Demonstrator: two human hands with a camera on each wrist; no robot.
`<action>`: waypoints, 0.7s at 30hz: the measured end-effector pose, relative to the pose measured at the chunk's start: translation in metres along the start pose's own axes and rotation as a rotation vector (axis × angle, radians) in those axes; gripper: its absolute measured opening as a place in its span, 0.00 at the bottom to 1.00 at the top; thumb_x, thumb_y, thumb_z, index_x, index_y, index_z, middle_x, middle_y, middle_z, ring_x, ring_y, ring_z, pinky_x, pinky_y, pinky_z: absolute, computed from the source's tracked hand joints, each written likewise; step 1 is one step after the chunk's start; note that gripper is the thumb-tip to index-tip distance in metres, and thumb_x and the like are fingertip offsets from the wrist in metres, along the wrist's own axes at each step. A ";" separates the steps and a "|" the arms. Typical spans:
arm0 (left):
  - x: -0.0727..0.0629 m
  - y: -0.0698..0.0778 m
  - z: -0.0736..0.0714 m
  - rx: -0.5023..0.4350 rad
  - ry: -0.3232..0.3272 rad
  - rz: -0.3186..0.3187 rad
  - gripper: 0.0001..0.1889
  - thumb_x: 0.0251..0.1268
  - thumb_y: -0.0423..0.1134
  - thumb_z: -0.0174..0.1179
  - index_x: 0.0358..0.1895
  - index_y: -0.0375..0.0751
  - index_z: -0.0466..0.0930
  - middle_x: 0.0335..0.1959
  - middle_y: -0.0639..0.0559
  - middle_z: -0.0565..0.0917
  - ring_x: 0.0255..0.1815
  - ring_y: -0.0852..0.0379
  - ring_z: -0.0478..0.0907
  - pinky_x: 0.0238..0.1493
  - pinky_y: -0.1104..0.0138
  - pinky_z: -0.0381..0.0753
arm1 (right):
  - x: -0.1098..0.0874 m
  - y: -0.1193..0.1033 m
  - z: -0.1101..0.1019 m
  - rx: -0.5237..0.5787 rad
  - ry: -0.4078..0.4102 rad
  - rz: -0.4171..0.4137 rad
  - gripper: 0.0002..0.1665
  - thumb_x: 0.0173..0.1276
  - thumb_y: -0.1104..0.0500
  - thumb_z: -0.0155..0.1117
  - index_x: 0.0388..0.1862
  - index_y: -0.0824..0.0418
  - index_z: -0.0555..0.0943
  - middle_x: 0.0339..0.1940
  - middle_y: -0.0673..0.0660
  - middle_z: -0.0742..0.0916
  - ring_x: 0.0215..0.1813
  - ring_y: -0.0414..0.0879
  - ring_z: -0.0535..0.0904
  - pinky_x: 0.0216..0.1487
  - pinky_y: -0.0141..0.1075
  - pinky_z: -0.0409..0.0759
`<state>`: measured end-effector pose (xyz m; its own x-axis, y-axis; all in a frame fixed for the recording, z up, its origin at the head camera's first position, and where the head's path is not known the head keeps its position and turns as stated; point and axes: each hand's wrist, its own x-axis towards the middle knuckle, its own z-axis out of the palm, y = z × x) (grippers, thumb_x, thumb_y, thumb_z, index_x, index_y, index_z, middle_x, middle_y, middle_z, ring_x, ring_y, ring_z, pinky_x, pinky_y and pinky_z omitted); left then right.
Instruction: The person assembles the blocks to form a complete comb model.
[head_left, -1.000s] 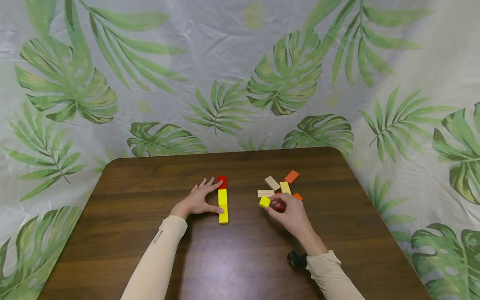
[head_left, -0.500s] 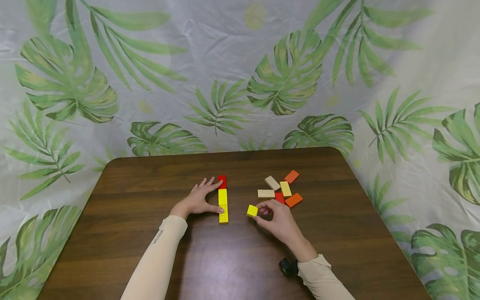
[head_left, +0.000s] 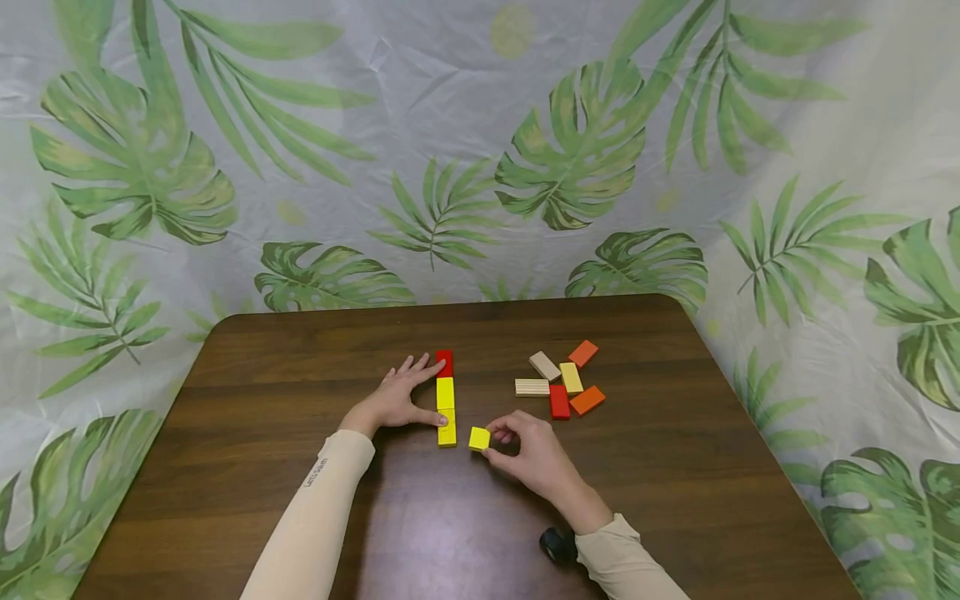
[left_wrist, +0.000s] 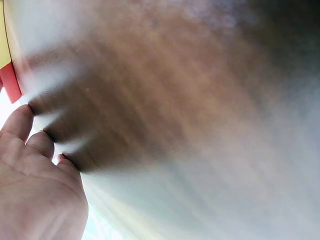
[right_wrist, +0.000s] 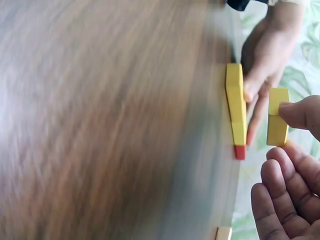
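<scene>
My left hand (head_left: 392, 400) lies with fingers spread along the left side of a row of blocks. Its index fingertip touches the red block (head_left: 446, 358) at the far end, and its thumb rests on the near yellow block (head_left: 447, 437). Another yellow block (head_left: 446, 392) sits between those two, end to end. Just right of the row's near end, my right hand (head_left: 528, 454) pinches a further yellow block (head_left: 479, 438) between thumb and index finger. In the right wrist view that pinched block (right_wrist: 278, 125) shows two faces, with the other fingers curled loosely below it.
Loose blocks lie at the right: two pale wood ones (head_left: 532, 387), a light yellow one (head_left: 572, 378), a red one (head_left: 559, 402) and two orange ones (head_left: 588, 401). The brown wooden table (head_left: 300, 350) ends at a leaf-print cloth (head_left: 450, 167).
My right hand has carried the pinched yellow block leftward and nearer to me, away from the loose blocks and toward the row. My left hand has stayed in place.
</scene>
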<state>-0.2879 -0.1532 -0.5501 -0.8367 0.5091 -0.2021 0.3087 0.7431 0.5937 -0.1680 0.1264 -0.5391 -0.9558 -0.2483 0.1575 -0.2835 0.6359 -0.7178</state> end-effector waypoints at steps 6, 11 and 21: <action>0.000 0.001 0.000 -0.001 0.003 -0.001 0.57 0.58 0.65 0.77 0.88 0.57 0.57 0.91 0.42 0.47 0.92 0.34 0.37 0.88 0.35 0.36 | -0.001 -0.005 0.008 -0.007 -0.042 -0.030 0.15 0.62 0.61 0.84 0.46 0.57 0.90 0.38 0.47 0.86 0.42 0.41 0.82 0.47 0.31 0.86; -0.001 0.003 -0.001 -0.001 0.003 -0.001 0.56 0.58 0.65 0.77 0.88 0.57 0.57 0.91 0.42 0.47 0.92 0.34 0.36 0.88 0.35 0.36 | -0.001 -0.007 0.013 -0.010 -0.072 -0.043 0.15 0.63 0.61 0.83 0.47 0.57 0.90 0.39 0.47 0.86 0.42 0.41 0.82 0.47 0.31 0.86; -0.002 0.003 -0.002 -0.001 0.002 0.003 0.56 0.59 0.64 0.77 0.88 0.56 0.57 0.91 0.41 0.48 0.92 0.33 0.37 0.88 0.35 0.36 | 0.000 -0.011 0.024 -0.037 -0.096 -0.084 0.14 0.63 0.59 0.83 0.46 0.58 0.90 0.38 0.47 0.86 0.41 0.40 0.82 0.47 0.31 0.86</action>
<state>-0.2863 -0.1530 -0.5468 -0.8368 0.5102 -0.1985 0.3105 0.7410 0.5954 -0.1631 0.1024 -0.5475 -0.9172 -0.3693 0.1493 -0.3666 0.6360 -0.6791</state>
